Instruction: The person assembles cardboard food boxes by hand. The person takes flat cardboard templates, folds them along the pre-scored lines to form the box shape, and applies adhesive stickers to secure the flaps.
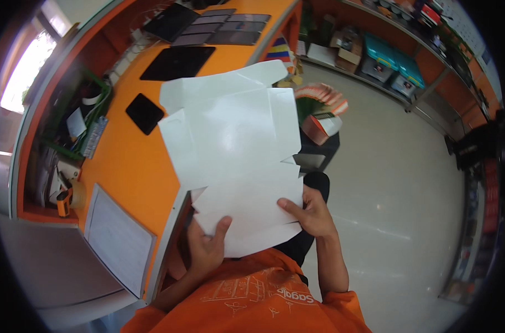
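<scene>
1. At the far left, an orange tape dispenser (65,201) lies on a lower shelf under the orange desk (130,166).
2. A white sheet in a clear sleeve (118,240) lies on the near end of the desk, close to its edge.
3. Further along the desk there is a small black square pad (144,113), then a bigger black tablet (178,62), and behind it a row of dark flat devices (222,28).
4. The left hand (205,247) is closed on the lower left edge of a flat white cardboard box blank (235,155), with the thumb on top of it.
5. The box blank is unfolded and is held up in front of the person's chest, above the desk edge and the lap, with its flaps pointing away.
6. The right hand (310,213) grips the lower right edge of the same blank, thumb lying on its face.
7. To the right, past the blank, a fan of orange and white cartons (319,100) lies on the floor (397,183).
</scene>
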`<state>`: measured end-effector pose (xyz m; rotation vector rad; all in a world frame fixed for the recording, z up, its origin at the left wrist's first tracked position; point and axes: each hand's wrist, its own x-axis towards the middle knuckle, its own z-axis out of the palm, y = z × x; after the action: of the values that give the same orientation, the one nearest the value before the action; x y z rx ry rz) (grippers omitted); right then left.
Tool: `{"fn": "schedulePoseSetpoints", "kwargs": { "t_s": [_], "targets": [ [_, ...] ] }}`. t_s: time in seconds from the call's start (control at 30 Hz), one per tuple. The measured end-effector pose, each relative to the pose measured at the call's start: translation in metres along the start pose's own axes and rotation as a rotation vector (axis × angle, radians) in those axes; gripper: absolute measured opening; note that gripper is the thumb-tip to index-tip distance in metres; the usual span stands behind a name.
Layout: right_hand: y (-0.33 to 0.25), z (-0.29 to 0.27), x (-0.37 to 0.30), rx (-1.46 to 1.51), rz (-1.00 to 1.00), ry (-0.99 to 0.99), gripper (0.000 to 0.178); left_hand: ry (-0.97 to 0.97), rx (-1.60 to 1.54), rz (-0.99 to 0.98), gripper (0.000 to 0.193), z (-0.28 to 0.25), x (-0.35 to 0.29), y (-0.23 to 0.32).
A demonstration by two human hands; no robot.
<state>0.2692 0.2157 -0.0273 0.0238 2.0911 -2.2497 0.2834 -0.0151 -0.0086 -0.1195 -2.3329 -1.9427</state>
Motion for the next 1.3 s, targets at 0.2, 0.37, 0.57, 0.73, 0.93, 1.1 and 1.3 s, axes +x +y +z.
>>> {"fn": "schedulePoseSetpoints", "kwargs": {
  "t_s": [0.2, 0.37, 0.57, 0.73, 0.93, 1.1, 1.3],
  "targets": [
    [-0.011, -0.079, -0.024, -0.537, -0.066, -0.057, 0.025, -0.744, 0.124, -0.318, 0.037, 0.032, 0.012, -0.09],
    [0.011, -0.112, -0.033, -0.83, 0.023, -0.221, 0.027, -1.461, 0.518, -0.221, 0.043, 0.017, 0.019, -0.044],
    [0.07, -0.135, -0.025, -0.603, 0.218, -0.57, 0.038, -0.568, 0.572, 0.709, 0.071, 0.05, 0.095, -0.022],
    [0.118, -0.105, -0.008, -1.038, 0.182, -0.518, 0.041, -1.173, 0.649, 0.2, 0.083, 0.113, 0.122, -0.102],
    [0.118, -0.094, -0.02, -1.085, 0.415, -0.399, 0.036, -1.263, 0.899, 0.084, 0.061, 0.126, 0.102, -0.126],
    [0.114, -0.103, -0.005, -0.945, 0.459, -0.535, 0.041, -1.291, 0.851, 0.08, 0.05, 0.125, 0.109, -0.138],
    [0.129, -0.096, -0.001, -1.0, 0.471, -0.507, 0.042, -1.371, 0.749, -0.004, 0.034, 0.121, 0.122, -0.153]
  ]
}}
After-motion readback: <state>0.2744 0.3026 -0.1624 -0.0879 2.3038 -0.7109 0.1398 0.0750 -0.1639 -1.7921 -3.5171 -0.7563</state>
